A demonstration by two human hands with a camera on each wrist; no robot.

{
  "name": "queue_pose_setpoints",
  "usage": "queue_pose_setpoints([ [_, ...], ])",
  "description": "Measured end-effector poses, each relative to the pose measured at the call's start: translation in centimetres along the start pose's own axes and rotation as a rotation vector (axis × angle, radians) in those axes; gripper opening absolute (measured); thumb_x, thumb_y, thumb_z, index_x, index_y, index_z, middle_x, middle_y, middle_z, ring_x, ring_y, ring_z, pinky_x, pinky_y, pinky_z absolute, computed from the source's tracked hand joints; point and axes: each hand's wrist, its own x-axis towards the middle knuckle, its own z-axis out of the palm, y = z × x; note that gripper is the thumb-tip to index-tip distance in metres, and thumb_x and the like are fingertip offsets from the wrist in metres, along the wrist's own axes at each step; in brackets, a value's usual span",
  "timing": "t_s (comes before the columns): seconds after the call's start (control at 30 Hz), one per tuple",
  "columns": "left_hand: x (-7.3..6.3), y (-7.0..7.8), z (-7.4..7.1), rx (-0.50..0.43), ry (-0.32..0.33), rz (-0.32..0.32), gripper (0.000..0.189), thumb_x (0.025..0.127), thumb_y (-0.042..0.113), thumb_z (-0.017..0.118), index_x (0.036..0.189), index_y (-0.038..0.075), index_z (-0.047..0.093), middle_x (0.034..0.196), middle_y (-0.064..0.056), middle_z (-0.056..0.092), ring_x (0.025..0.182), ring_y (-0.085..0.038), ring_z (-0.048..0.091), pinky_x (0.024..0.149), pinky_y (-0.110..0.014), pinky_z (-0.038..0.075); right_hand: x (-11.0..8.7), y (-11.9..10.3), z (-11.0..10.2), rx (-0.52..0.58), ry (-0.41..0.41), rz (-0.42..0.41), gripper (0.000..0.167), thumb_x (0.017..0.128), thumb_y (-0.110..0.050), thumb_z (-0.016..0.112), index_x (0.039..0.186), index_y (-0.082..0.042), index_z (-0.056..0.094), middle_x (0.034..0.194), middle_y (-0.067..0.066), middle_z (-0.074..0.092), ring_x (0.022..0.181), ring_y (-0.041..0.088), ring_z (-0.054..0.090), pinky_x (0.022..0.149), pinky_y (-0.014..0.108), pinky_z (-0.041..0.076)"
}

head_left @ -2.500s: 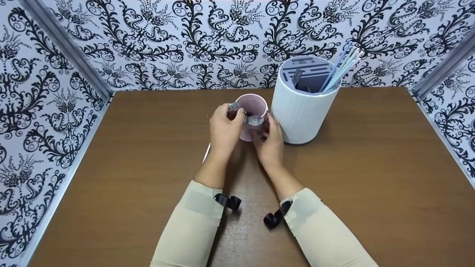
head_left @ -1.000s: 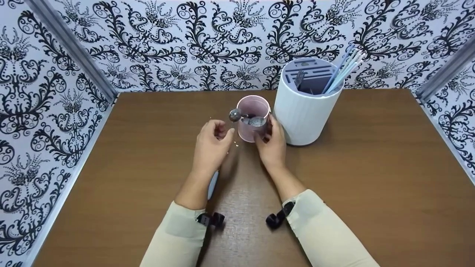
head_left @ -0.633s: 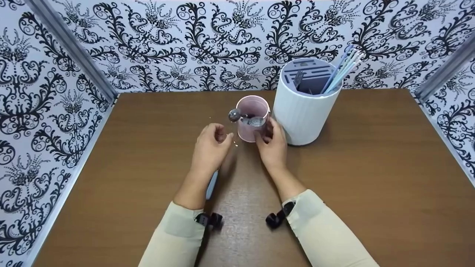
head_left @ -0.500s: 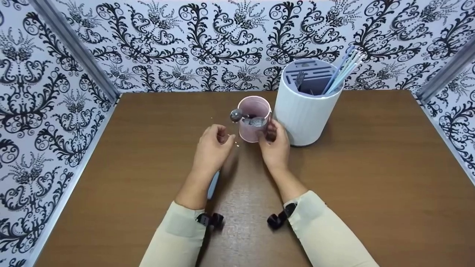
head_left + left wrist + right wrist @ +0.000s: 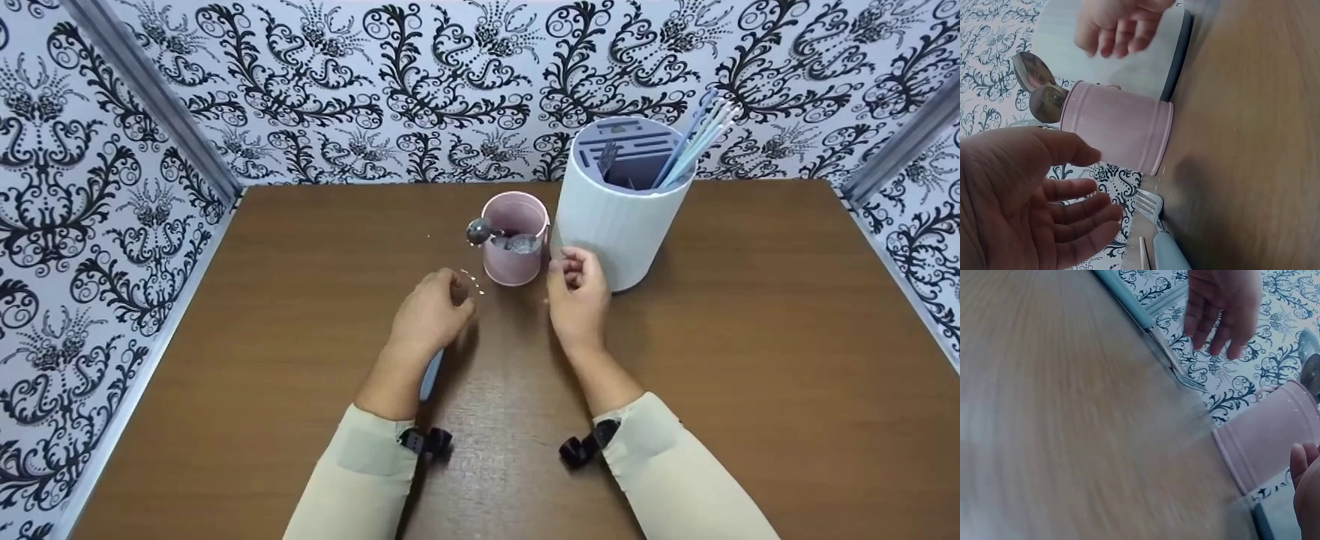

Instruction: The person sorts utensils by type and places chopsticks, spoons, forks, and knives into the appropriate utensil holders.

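Observation:
A pink metal cup (image 5: pixel 512 262) stands upright on the table with spoons (image 5: pixel 478 231) leaning in it, their rounded bowls above the rim. My left hand (image 5: pixel 431 315) hovers in front and to the left of the cup, fingers loosely curled around nothing. In the left wrist view, a fork (image 5: pixel 1169 247) with a light blue handle lies on the table beyond that hand. My right hand (image 5: pixel 581 300) is to the right of the cup, apart from it, its relaxed fingers overlapping the lower side of the white utensil holder (image 5: pixel 619 232) in the head view.
The holder has a slotted grey-blue top with a dark fork (image 5: pixel 607 157) and several pale blue and white handles (image 5: pixel 694 146) sticking out. A thin white stick (image 5: pixel 1143 253) lies beside the blue-handled fork. Patterned walls (image 5: pixel 315 90) bound the brown table (image 5: pixel 720 360).
My left hand has left the spoons and drawn back toward me and to the left. My right hand has let go of the pink cup and moved right; the cup stays in place.

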Motion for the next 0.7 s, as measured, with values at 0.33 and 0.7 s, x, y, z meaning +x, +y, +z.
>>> queue_pose_setpoints([
  [0.33, -0.2, -0.2, 0.3, 0.11, -0.074, -0.016, 0.04, 0.09, 0.023, 0.07, 0.125, 0.004, 0.063, 0.125, -0.019, 0.068, 0.118, -0.04, 0.067, 0.1, -0.055, 0.054, 1.0, -1.6, -3.0, 0.099, 0.068, -0.107, 0.023, 0.097, -0.002, 0.063, 0.119, 0.007, 0.062, 0.093, 0.004, 0.062, 0.069, 0.009, 0.059, 0.05, 0.025, 0.055],
  [0.7, -0.5, -0.6, 0.0, 0.147, -0.131, -0.033, 0.054, 0.085, 0.016, 0.068, 0.137, 0.003, 0.06, 0.13, -0.024, 0.067, 0.119, -0.042, 0.067, 0.097, -0.058, 0.055, 4.1, -2.6, -8.2, 0.153, 0.24, -0.131, 0.029, 0.091, -0.002, 0.07, 0.119, 0.002, 0.062, 0.092, 0.002, 0.061, 0.069, 0.013, 0.06, 0.052, 0.02, 0.053],
])
